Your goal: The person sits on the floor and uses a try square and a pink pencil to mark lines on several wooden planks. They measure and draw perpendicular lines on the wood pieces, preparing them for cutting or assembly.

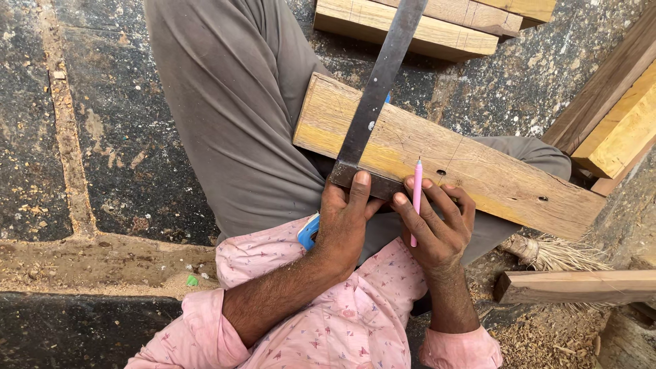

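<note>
Head view: looked down on a wooden plank (pixel 478 171) laid slantwise across a lap in grey trousers (pixel 232 102), above a dark, sawdust-strewn floor (pixel 116 137). Left hand (pixel 345 219) closed over the dark stock of a try square (pixel 379 82), thumb on top, stock pushed against the plank's near edge, steel blade running up across the face and beyond the far edge. Right hand (pixel 437 229) pinched shut around a pink pen (pixel 416 198), held upright, tip touching the wood just right of the blade and near a small drilled hole (pixel 441 172). Judged as the marking step: square seated, pen down on the face, no fresh line visible yet beside the blade. Next move, by that reading, called for firm pressure on the stock, no rocking of the plank on the knee, and the tip brought close against the blade's edge before any stroke. Elsewhere: stacked timber (pixel 410 24) at the top, thick beams (pixel 615 123) to the right, a straw broom (pixel 560 254) and another board (pixel 581 285) lower right, something blue (pixel 309 232) half hidden under the left wrist.
</note>
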